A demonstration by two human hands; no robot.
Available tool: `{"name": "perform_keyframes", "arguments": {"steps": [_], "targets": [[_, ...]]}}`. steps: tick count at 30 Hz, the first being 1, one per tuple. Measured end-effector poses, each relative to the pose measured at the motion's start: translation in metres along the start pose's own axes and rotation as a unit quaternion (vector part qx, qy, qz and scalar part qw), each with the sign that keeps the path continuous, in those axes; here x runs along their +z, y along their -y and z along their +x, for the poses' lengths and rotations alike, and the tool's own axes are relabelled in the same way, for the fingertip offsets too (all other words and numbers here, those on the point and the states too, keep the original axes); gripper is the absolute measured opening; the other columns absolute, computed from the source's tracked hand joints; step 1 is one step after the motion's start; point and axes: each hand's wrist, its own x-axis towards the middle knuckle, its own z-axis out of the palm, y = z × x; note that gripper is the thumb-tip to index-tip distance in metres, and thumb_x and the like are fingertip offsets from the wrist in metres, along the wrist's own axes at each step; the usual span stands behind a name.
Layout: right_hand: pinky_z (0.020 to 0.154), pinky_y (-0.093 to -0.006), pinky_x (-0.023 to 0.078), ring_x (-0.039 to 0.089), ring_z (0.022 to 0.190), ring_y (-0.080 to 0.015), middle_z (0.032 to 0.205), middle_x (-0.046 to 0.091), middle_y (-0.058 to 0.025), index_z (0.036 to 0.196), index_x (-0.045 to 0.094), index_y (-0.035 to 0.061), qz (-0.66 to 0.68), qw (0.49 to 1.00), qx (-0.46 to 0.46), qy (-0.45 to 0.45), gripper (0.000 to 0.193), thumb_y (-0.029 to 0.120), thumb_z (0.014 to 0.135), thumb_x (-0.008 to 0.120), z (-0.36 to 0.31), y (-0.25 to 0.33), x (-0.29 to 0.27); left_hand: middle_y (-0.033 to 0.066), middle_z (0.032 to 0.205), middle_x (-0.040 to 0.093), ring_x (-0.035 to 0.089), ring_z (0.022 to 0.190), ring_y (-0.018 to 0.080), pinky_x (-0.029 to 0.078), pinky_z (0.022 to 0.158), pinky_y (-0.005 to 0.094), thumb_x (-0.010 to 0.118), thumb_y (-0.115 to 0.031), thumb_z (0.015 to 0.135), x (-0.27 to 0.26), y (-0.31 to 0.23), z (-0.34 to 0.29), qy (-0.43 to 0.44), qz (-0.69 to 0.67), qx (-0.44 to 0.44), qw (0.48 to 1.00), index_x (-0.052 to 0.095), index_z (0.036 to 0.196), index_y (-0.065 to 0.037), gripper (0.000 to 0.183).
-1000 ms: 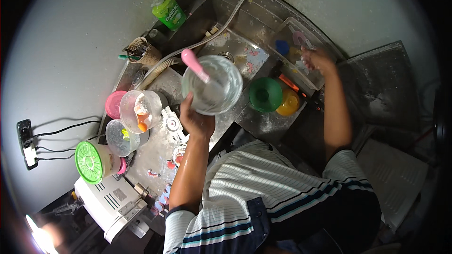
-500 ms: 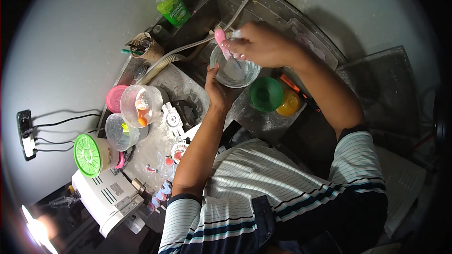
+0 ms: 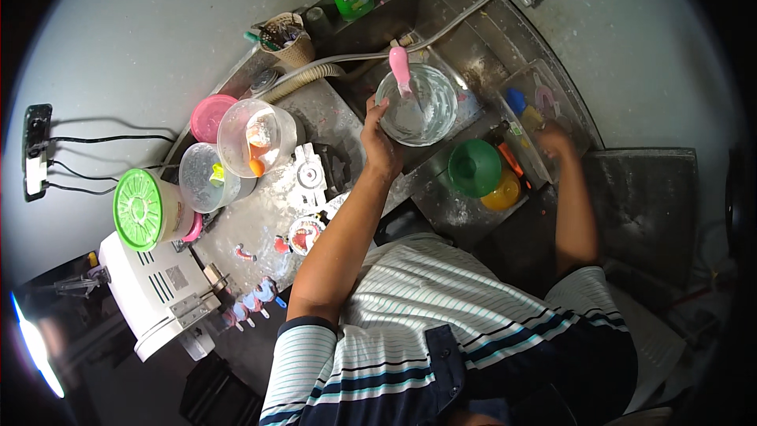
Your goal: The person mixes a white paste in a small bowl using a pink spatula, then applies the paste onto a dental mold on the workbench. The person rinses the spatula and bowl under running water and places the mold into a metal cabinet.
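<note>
The left hand (image 3: 381, 144) holds the bowl (image 3: 420, 114) by its near left side, thumb along the outer wall; the fingers underneath are hidden. The bowl is held above the sink area, its clear sides smeared whitish. A spatula (image 3: 400, 67) leans in it, pink handle poking out past the far rim.

The right hand (image 3: 554, 142) is well apart, over the near right end of the tub (image 3: 527, 146). Its fingers are blurred, so I cannot tell whether they are spread or grip anything. In the tub lie a blue piece (image 3: 516, 100) and a pink piece (image 3: 546, 98).

Between the two hands and nearer the body, the green bowl (image 3: 475, 168) sits against the yellow bowl (image 3: 502, 191), with an orange handle (image 3: 509, 159) just beside them. The hose (image 3: 457, 25) runs behind the clear bowl
</note>
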Motion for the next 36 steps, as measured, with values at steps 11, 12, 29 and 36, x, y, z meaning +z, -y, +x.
{"name": "perform_keyframes", "arguments": {"steps": [11,12,29,36], "targets": [[0.048,-0.0247,0.037,0.048,0.053,-0.0092,0.064,0.053,0.0030,0.072,0.056,0.0134,0.482,0.835,-0.162,0.211,0.043,0.049,0.094,0.063,-0.056,0.018,-0.055,0.0094,0.120,0.055,0.054,0.115,0.0273,0.042,0.102,0.0454,0.057,-0.035,0.088,0.009,0.014,0.014,0.017,0.000,-0.030,0.999,0.048,0.123,-0.011,0.043],[0.049,-0.0250,0.039,0.050,0.053,-0.0098,0.065,0.054,0.0028,0.072,0.056,0.0125,0.452,0.842,-0.207,0.208,0.043,0.049,0.095,0.063,-0.072,0.036,-0.061,0.0094,0.120,0.055,0.054,0.115,0.0273,0.042,0.102,0.0454,0.057,-0.035,0.088,0.011,0.017,0.014,0.019,0.002,-0.033,0.999,0.048,0.123,-0.011,0.043],[0.093,-0.0403,0.047,0.055,0.112,-0.0275,0.115,0.059,-0.0090,0.111,0.064,0.0020,-0.152,0.644,-0.675,-0.328,0.038,0.009,0.075,0.072,-0.134,0.213,-0.024,0.0119,0.124,0.059,0.058,0.117,0.0268,0.044,0.103,0.0432,0.057,-0.034,0.090,0.018,0.001,0.017,0.024,0.037,-0.019,0.999,0.050,0.128,-0.006,0.048],[0.090,-0.0427,0.050,0.062,0.108,-0.0273,0.108,0.063,-0.0125,0.106,0.065,0.0011,-0.197,0.722,-0.612,-0.255,0.033,0.007,0.074,0.072,-0.139,0.216,-0.020,0.0106,0.124,0.057,0.056,0.116,0.0252,0.043,0.103,0.0413,0.056,-0.033,0.091,0.006,-0.010,0.026,0.018,0.076,0.033,0.996,0.049,0.129,-0.008,0.046]]}}
